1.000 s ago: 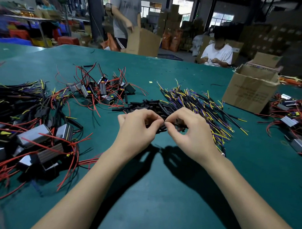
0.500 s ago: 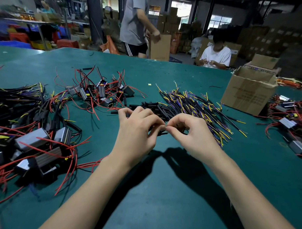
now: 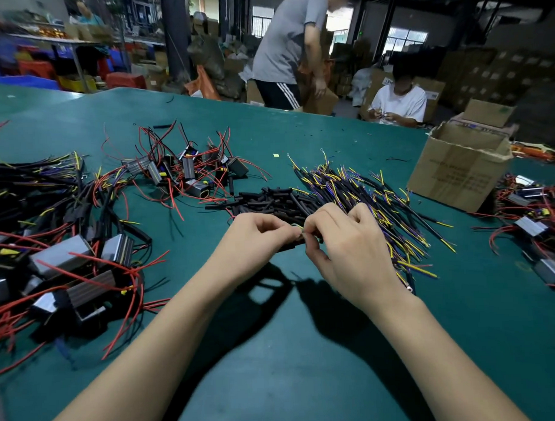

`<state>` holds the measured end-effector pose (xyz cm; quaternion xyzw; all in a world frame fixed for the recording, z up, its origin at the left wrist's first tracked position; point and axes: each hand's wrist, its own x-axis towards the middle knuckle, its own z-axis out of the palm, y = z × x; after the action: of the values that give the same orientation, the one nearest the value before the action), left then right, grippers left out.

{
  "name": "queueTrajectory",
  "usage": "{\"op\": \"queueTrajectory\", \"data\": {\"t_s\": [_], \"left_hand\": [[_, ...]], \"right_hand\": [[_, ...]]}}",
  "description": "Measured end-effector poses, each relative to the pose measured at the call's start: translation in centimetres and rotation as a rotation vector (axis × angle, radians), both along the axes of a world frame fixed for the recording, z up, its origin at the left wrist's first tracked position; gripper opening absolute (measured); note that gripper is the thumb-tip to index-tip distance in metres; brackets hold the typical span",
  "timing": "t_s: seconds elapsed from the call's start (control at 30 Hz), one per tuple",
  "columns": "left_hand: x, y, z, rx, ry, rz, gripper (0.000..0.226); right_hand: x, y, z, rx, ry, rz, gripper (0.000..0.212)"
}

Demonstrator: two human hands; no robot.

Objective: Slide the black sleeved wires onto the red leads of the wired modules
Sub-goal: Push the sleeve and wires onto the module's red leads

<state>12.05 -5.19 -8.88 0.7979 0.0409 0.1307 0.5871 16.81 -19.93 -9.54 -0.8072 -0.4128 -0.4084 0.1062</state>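
Observation:
My left hand and my right hand meet fingertip to fingertip above the green table. Both pinch one black sleeved wire with a yellow tip between them; most of it is hidden by the fingers. Just behind the hands lies a heap of short black sleeves, and to its right a pile of black sleeved wires with yellow and purple ends. Wired modules with red leads lie at the back left, and bigger grey modules sit at the near left.
An open cardboard box stands at the right. More modules with red leads lie at the far right edge. Behind the table a standing person bends over a box and another person sits working.
Both hands stayed at the same spot, with the fingertips working closer together on the wire. The standing person behind the table has walked to the right.

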Motion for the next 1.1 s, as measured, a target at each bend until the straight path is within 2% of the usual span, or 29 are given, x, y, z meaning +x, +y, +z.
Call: {"op": "queueTrajectory", "data": {"t_s": [0.13,0.2,0.27,0.37,0.5,0.57,0.63,0.73,0.83,0.9,0.93,1.1], "left_hand": [[-0.2,-0.3,-0.9,0.665,-0.341,0.134,0.002],[-0.2,0.0,-1.0,0.895,-0.458,0.135,0.006],[-0.2,0.3,-0.9,1.022,-0.517,0.145,0.007],[0.0,0.2,-0.8,1.085,-0.583,0.203,0.006],[0.2,0.2,-0.9,1.090,-0.619,0.220,0.011],[0.1,0.3,-1.0,1.065,-0.583,0.194,0.010],[-0.1,0.1,-0.9,0.980,-0.503,0.180,0.011],[-0.2,-0.4,-0.9,0.740,-0.303,0.161,0.010],[0.1,0.1,-0.3,0.327,-0.052,0.058,0.010],[0.1,0.5,0.3,0.026,0.060,-0.041,0.010],[0.0,0.6,0.4,-0.017,0.073,-0.053,0.012],[0.0,0.0,-0.2,0.318,-0.092,0.083,0.011]], "right_hand": [[0.3,-0.5,-0.5,0.111,0.381,0.059,0.006],[0.6,-0.7,-0.5,0.172,0.542,0.119,0.009],[0.8,-0.7,-0.4,0.239,0.658,0.164,0.014],[0.7,-0.6,-0.1,0.316,0.778,0.189,0.021],[0.7,-0.7,0.2,0.311,0.776,0.180,0.022],[0.6,-0.9,0.2,0.243,0.690,0.165,0.016],[0.6,-0.9,0.0,0.134,0.505,0.136,0.010],[0.4,-0.7,-0.1,-0.041,0.135,0.047,0.009],[0.3,-0.4,-0.1,-0.113,-0.077,0.003,0.016],[0.3,-0.1,-0.2,-0.061,-0.073,0.012,0.016],[0.3,-0.1,-0.2,-0.022,-0.029,0.029,0.014],[0.5,-0.8,-0.7,0.065,0.349,0.113,0.005]]}}
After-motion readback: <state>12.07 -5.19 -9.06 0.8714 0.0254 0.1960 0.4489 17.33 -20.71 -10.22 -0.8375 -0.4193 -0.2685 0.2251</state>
